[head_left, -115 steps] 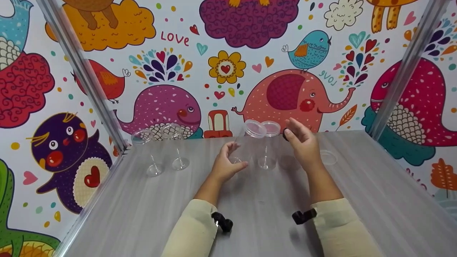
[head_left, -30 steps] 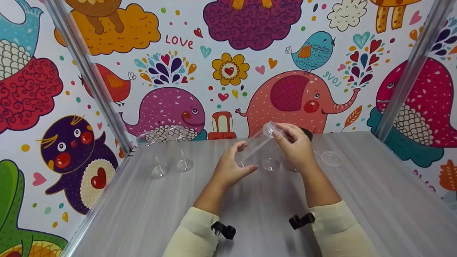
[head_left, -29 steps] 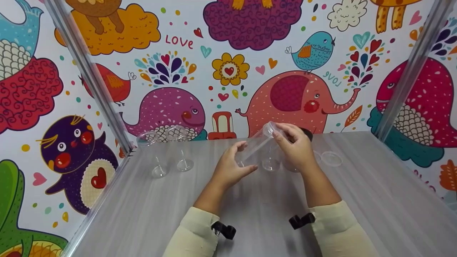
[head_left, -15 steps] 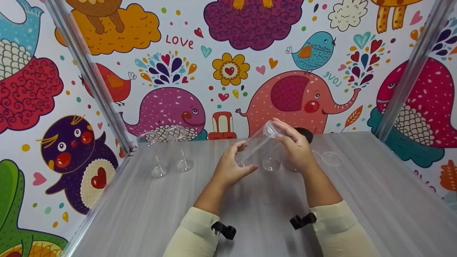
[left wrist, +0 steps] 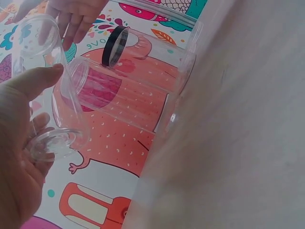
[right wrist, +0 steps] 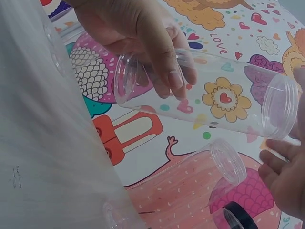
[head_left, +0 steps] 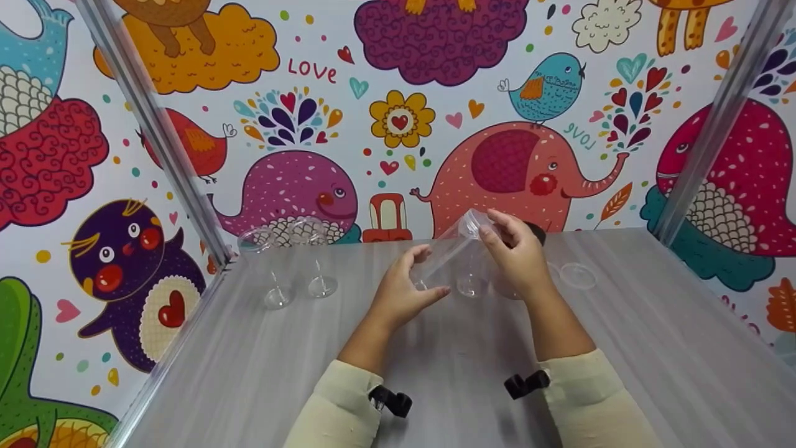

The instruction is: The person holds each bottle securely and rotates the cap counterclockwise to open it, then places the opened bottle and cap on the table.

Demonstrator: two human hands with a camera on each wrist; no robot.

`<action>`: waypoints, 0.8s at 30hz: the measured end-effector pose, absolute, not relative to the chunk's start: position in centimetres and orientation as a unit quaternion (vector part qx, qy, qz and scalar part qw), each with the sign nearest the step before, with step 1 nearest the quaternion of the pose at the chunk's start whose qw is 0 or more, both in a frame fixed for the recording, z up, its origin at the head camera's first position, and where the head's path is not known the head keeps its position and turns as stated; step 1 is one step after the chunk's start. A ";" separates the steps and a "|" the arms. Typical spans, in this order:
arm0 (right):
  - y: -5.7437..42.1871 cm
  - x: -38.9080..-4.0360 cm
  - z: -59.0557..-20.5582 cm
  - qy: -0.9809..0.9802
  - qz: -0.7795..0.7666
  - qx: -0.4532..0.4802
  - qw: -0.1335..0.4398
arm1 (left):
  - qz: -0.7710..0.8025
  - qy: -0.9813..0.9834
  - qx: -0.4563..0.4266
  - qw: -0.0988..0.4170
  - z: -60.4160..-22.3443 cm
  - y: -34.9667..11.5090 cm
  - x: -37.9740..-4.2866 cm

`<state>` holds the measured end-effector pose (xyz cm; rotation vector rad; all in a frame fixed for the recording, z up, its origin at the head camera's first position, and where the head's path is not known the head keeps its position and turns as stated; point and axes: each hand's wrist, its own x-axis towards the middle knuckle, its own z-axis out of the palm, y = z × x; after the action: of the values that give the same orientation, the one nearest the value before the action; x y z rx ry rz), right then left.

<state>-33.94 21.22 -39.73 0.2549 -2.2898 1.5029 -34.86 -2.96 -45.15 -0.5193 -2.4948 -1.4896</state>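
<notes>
Your right hand (head_left: 519, 258) has come in to the tilted clear plastic jar (head_left: 443, 250) since the earliest frame, thumb and fingers clamped at its rimmed top. Your left hand (head_left: 398, 289) curls round its lower end, holding it aloft near frame centre. Beyond, on the grey table (head_left: 460, 386), stand another clear jar (head_left: 471, 277) and a black-lidded jar (head_left: 536, 234); two uncapped jars (head_left: 278, 298) stand centre left. Behind rises cartoon wallpaper (head_left: 398, 37).
</notes>
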 end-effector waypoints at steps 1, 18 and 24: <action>21.2 -33.9 -39.7 -0.824 0.527 0.078 0.193 | -0.502 -0.842 -0.176 0.095 -45.1 -3.0 -34.9; 21.2 -33.7 -39.5 -0.792 0.569 0.121 0.182 | -0.504 -0.843 -0.170 0.085 -45.2 -3.0 -34.7; 21.1 -33.7 -39.5 -0.780 0.582 0.141 0.179 | -0.505 -0.843 -0.170 0.082 -45.2 -3.0 -34.7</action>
<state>-33.66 21.11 -39.54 0.3975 -2.2059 1.6461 -34.69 -2.98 -45.21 -0.5066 -2.5168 -1.5072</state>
